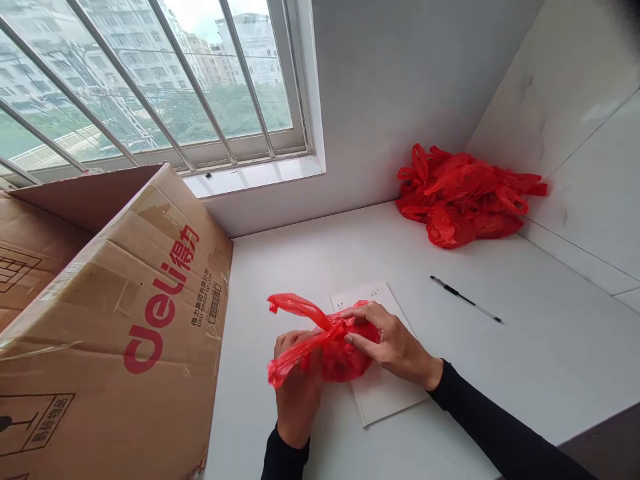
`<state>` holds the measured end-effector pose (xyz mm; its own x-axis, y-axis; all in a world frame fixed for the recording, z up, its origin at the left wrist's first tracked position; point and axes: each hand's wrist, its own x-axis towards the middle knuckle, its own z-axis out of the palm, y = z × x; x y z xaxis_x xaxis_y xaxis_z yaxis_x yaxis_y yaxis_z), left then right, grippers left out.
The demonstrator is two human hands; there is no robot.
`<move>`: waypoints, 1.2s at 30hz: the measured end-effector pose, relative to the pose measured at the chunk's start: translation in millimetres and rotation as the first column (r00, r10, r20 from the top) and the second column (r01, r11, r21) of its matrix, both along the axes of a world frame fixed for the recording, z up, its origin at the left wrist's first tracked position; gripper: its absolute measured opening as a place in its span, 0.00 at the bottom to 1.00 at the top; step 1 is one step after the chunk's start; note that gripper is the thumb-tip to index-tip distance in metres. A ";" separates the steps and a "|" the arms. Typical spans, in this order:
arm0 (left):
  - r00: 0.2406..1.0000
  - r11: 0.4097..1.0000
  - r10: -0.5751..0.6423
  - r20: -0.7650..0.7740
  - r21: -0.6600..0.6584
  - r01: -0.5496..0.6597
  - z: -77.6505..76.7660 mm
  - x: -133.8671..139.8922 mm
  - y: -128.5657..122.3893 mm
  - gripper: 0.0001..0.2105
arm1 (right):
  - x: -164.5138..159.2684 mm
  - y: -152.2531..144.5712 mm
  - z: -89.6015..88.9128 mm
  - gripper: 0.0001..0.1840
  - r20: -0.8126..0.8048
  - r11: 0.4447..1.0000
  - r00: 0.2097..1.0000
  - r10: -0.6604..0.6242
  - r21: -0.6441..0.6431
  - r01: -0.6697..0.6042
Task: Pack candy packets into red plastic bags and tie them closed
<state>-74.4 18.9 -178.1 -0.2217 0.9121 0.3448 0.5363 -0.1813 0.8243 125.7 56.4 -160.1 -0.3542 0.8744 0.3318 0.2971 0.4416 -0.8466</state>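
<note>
A knotted red plastic bag [340, 357] is between my two hands, above a white notebook [393, 393] that it partly covers. My left hand [299, 407] holds the bag from the left, its fingers partly hidden behind a loose bag end. On the other side, my right hand [397, 343] grips the bag close to the knot, with thumb and fingers curled on the plastic. Two loose ends stick out from the knot toward the left. What the bag contains cannot be made out.
At left stands a large open cardboard box [165, 300] with red lettering. A pile of red plastic bags [465, 193] lies in the far right corner. A pen [465, 299] rests on the white table [540, 347] right of the notebook. Behind is a barred window [200, 87].
</note>
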 end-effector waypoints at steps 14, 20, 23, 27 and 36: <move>0.988 0.993 -0.075 -0.132 0.086 0.087 6.6 20.8 14.7 0.08 | 0.1 8.1 -4.7 0.16 -0.083 0.992 0.991 -0.102 0.072 0.108; 0.987 0.983 0.157 -0.030 0.099 -0.153 3.7 -7.8 13.8 0.06 | 13.5 12.7 -14.9 0.10 -0.177 0.942 0.925 -0.336 -0.053 0.332; 0.991 0.987 0.128 -0.042 0.106 -0.123 7.1 -7.7 11.3 0.12 | 14.0 11.8 -14.8 0.13 -0.121 0.953 0.947 -0.298 -0.099 0.288; 0.996 0.991 0.006 -0.085 0.135 0.006 6.9 3.3 8.5 0.13 | 7.4 7.5 -16.6 0.10 -0.023 0.982 0.983 -0.180 -0.066 0.178; 0.982 0.983 0.164 0.095 0.068 -0.171 5.9 -7.2 7.1 0.11 | 21.5 13.0 -17.1 0.11 -0.297 0.885 0.840 -0.455 -0.254 0.390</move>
